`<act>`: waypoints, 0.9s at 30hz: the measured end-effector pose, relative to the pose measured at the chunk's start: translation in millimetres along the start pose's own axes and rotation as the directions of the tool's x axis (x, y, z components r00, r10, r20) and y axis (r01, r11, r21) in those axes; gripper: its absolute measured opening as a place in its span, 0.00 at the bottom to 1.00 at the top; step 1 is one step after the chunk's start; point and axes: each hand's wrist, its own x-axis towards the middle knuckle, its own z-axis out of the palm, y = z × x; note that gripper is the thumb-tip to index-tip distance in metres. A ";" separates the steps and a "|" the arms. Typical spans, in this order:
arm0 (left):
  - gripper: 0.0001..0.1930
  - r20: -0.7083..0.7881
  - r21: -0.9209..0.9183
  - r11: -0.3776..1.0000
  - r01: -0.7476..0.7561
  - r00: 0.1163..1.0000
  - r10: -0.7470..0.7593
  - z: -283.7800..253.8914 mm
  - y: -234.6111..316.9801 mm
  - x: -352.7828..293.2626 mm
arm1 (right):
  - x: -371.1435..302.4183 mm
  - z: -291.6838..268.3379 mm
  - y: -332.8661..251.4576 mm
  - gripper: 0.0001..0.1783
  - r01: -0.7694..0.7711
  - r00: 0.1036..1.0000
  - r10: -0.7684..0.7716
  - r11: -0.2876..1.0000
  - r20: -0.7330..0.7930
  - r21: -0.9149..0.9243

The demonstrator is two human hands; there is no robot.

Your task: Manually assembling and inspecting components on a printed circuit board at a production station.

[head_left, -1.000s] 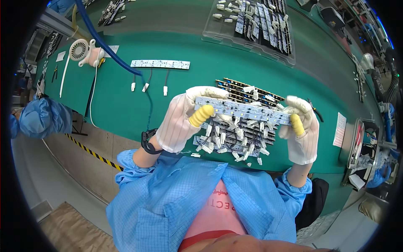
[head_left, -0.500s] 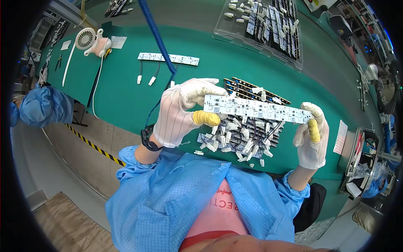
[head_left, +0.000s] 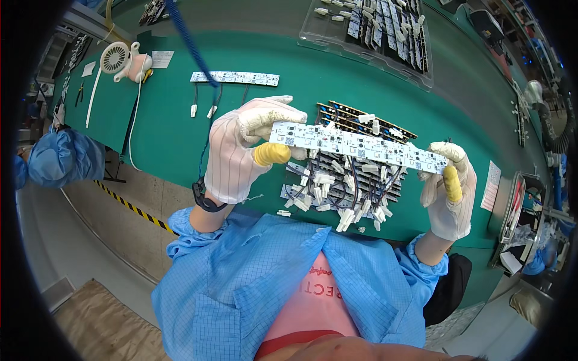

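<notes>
Between my two hands is a long, narrow white circuit board (head_left: 361, 148), its printed face up and its left end a little higher in the view. My left hand (head_left: 244, 144), in a striped white glove with a yellow thumb cover, pinches the left end. The right end is gripped by my gloved right hand (head_left: 448, 186), also with a yellow-covered thumb. Beneath the held board lies a pile of similar boards (head_left: 367, 123) with dark wires and white connectors (head_left: 346, 218). Part of this pile is hidden by the held board.
Another white board (head_left: 235, 78) with wired connectors lies on the green mat (head_left: 162, 108). A clear plastic tray (head_left: 367, 60) of boards stands at the back. Left are a small fan (head_left: 126, 62) and pliers (head_left: 79, 95); a blue coiled cord (head_left: 189, 45) hangs ahead. A metal box (head_left: 512, 210) stands right.
My left hand has moved left with the board's left end, and the board now slants more. The right hand has barely shifted. The whole view has moved slightly.
</notes>
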 end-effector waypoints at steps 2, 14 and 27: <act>0.19 0.004 0.010 1.000 -0.017 1.000 0.017 -2.3 -2.5 1.2 | -0.8 -0.3 0.1 0.28 -0.001 1.000 0.001 1.000 0.006 0.011; 0.17 -0.093 -0.089 0.996 -0.015 0.996 0.007 -5.2 -8.7 -0.1 | -3.4 18.8 -13.6 0.25 -0.096 0.994 0.095 0.995 -0.048 -0.006; 0.26 -0.120 -0.118 0.973 0.199 0.970 -0.213 -5.0 -3.8 0.1 | -3.2 10.4 -13.0 0.18 -0.093 0.993 0.094 0.996 0.067 -0.012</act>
